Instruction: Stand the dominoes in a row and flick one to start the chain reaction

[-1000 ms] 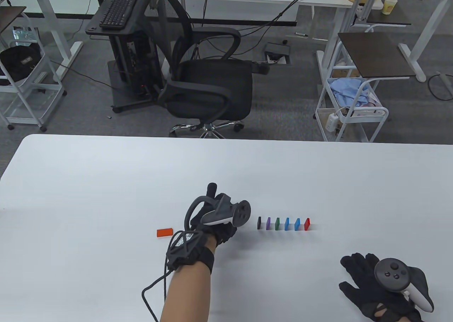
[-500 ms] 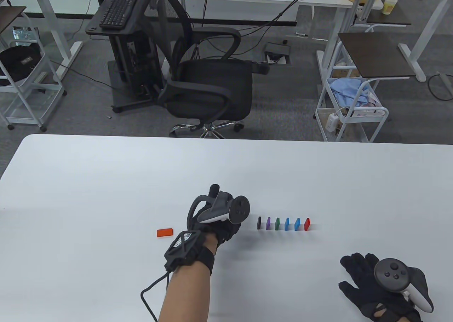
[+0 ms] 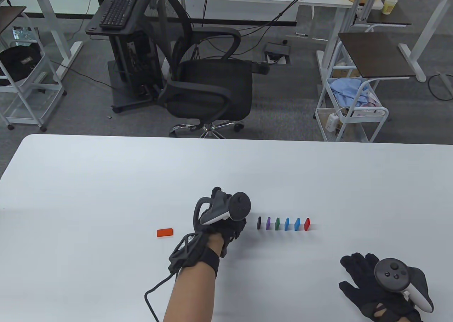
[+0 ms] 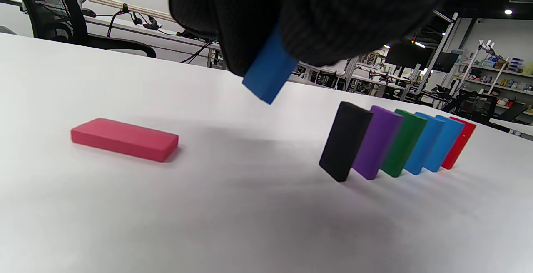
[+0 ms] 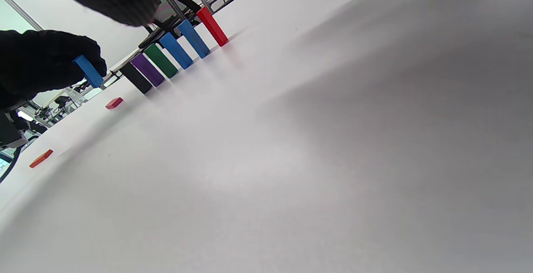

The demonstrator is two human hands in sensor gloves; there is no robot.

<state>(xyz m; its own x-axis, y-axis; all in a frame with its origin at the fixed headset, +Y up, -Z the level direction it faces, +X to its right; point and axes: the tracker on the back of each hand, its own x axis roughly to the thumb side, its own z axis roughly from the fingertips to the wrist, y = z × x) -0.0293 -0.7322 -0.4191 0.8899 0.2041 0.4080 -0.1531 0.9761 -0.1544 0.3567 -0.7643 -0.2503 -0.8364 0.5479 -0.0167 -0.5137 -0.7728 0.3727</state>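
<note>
Six dominoes stand in a row on the white table (image 3: 106, 180): black (image 3: 259, 222), purple (image 3: 268, 223), green (image 3: 277, 223), two blue (image 3: 291, 224) and red (image 3: 307, 224). My left hand (image 3: 231, 230) hovers just left of the black one, its fingers hidden under the tracker. In the left wrist view it pinches a blue domino (image 4: 268, 71), tilted and held above the table, short of the black domino (image 4: 344, 140). A pink domino (image 4: 125, 139) lies flat beyond it, and an orange one (image 3: 165, 232) lies flat left of the hand. My right hand (image 3: 368, 283) rests flat at the near right, holding nothing.
An office chair (image 3: 208, 85) and a white cart (image 3: 350, 116) stand past the table's far edge. The cable (image 3: 155, 293) from my left wrist trails over the table toward the near edge.
My left hand has turned at the wrist and edged slightly right toward the black domino, still holding the blue one. The row and my right hand have not moved.
</note>
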